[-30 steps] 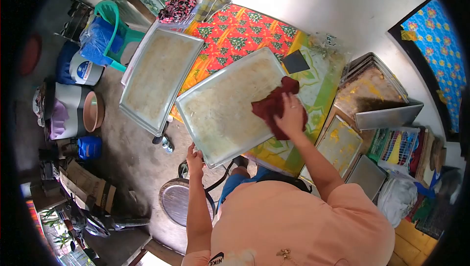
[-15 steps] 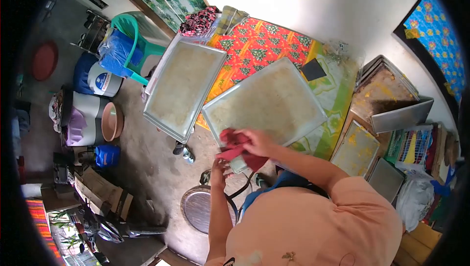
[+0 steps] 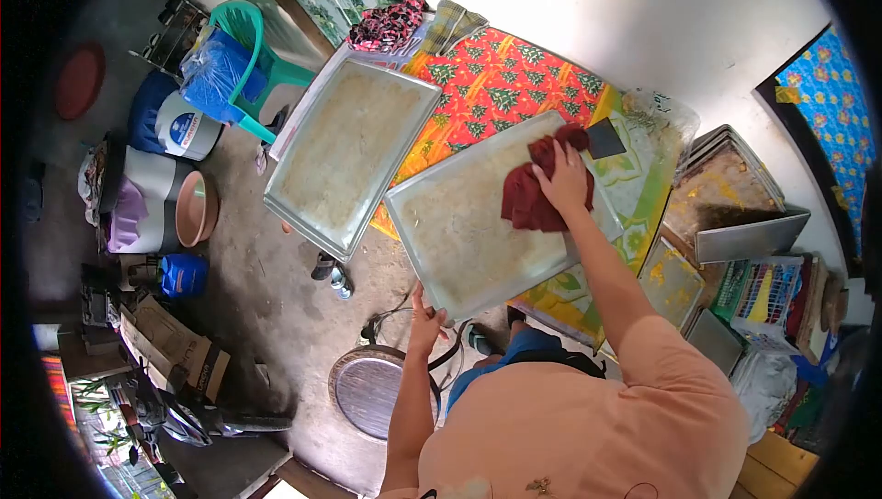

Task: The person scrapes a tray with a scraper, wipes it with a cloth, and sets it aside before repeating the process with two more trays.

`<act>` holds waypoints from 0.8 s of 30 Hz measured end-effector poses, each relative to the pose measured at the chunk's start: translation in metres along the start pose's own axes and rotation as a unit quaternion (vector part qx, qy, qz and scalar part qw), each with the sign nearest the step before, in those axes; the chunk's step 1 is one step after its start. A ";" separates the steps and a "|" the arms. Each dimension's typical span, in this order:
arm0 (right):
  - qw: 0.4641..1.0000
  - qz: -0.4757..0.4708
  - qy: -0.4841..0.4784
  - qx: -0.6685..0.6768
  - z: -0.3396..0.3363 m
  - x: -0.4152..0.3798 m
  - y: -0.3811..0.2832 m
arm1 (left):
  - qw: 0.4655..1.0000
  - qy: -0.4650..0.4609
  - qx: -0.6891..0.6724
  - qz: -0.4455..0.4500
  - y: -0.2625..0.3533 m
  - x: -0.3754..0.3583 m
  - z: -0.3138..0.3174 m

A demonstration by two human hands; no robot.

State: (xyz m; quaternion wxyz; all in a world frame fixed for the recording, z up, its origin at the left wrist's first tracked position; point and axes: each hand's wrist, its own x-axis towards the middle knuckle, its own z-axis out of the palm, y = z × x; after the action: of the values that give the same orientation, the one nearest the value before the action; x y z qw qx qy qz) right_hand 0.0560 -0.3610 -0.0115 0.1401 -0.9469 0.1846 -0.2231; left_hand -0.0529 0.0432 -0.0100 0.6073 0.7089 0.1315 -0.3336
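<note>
A dark red cloth [image 3: 533,200] lies bunched on the far right part of a shallow metal baking tray [image 3: 469,214]. My right hand [image 3: 567,182] presses on this cloth and grips it, its fingers partly sunk in the folds. At the tray's near left corner, my left hand [image 3: 424,323] holds the rim, which juts past the table edge. To the left, a second metal tray [image 3: 354,150] rests on the table, with a dull, spotted surface. Beyond the cloth sits a small dark square [image 3: 606,139].
The table has a red tree-patterned cover [image 3: 514,76]. Stained trays [image 3: 726,177] lean against the wall at right, beside a wire basket [image 3: 772,283]. A round wooden stool [image 3: 372,393] stands below my left arm. A green chair [image 3: 262,67] is at the back left.
My right hand has carried the red cloth from the tray's near left corner across to its far right part. My left hand stays by the near corner. The view has shifted slightly.
</note>
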 end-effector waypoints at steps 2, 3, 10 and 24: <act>1.000 -0.023 -0.012 0.015 0.012 0.024 -0.025 | 1.000 -0.008 -0.011 0.004 -0.001 0.000 0.000; 0.998 -0.056 -0.016 0.037 0.017 0.023 -0.045 | 1.000 -0.012 -0.016 0.006 -0.001 0.000 -0.002; 0.911 -0.221 -0.152 0.313 0.031 -0.084 -0.222 | 0.995 -0.008 -0.103 -0.020 0.009 -0.009 0.003; 0.800 -0.059 -0.269 0.532 -0.087 -0.056 -0.188 | 0.990 0.073 -0.077 -0.091 -0.038 -0.017 -0.045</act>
State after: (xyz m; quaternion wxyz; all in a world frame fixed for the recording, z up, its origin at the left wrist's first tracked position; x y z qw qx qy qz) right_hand 0.0223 -0.1866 0.1081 0.6526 -0.7543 -0.0648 -0.0302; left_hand -0.0741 0.0981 -0.0271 0.6159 0.6678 0.2642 -0.3239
